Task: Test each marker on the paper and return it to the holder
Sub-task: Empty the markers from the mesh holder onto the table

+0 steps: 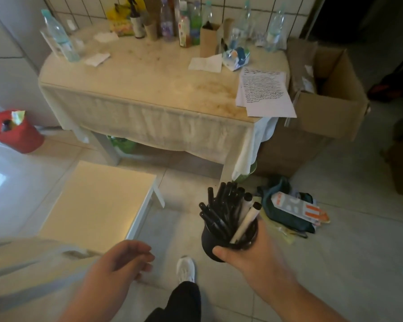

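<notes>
A black cup-shaped holder (211,244) is gripped from below and the side by my right hand (249,254), low and right of centre, above the tiled floor. Several black markers (221,205) and two white-bodied ones with black caps (247,220) stand upright in it. My left hand (123,261) hovers to the left of the holder with fingers loosely curled and nothing in it. White sheets of paper (265,94) covered in dark scribbled lines lie on the right end of the cloth-covered table (135,75).
Bottles and small cartons crowd the table's back edge (172,24). An open cardboard box (330,94) stands right of the table. A low white table (98,203) is at the left, a red bin (14,131) beyond it. Bags and packaging (293,210) lie on the floor.
</notes>
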Tool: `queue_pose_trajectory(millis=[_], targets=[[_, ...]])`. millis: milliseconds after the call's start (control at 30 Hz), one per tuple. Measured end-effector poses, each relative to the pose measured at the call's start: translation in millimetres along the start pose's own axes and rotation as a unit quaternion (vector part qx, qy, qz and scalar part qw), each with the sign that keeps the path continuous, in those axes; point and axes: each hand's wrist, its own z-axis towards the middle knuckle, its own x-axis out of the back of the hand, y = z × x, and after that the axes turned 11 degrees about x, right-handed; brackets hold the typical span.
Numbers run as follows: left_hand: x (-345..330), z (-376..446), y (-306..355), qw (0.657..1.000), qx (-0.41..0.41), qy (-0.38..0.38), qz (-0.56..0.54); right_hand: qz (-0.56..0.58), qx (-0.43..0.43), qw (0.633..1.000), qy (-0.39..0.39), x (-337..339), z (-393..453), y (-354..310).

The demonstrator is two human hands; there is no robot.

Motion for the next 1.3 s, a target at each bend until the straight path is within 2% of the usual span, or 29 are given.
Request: queue_pose_trajectory(millis=[467,733,1000,1300], targets=[[-14,180,155,0.996,-0.033,-0.064,0.043,0.015,-0.007,0.999,0.048,14,190,-44],[-39,259,222,0.998,-0.023,-0.040,0.031,0.012,0.025,0.999,0.025,45,307,-57],[-74,311,291,1.000,-0.005,0.010,-0.004,0.006,0.054,0.998,-0.038,75,436,-71],[-74,375,347,1.000,0.025,-0.001,-0.010,0.000,0.050,0.998,-0.040,69,537,-80]])
